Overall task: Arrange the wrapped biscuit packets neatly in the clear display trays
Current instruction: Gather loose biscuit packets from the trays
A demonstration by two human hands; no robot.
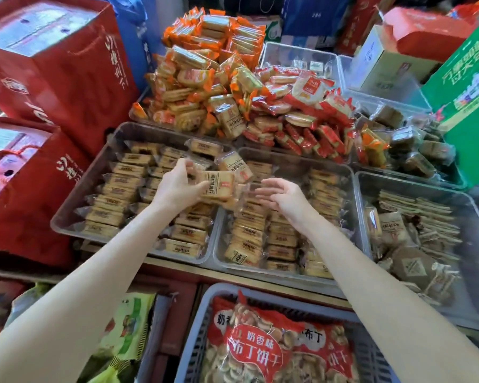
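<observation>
Packet in my left hand, ready for a row

My left hand [177, 186] grips a biscuit packet [217, 186] above the divide between two clear trays [67, 217]; my right hand [282, 193] hangs empty, fingers relaxed. I should set it label-up, flush against the stacked rows.

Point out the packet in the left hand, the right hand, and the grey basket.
packet [217, 186]: head view, printed front face.
right hand [281, 193]: head view, open palm.
grey basket [202, 308]: head view, left wall.
</observation>
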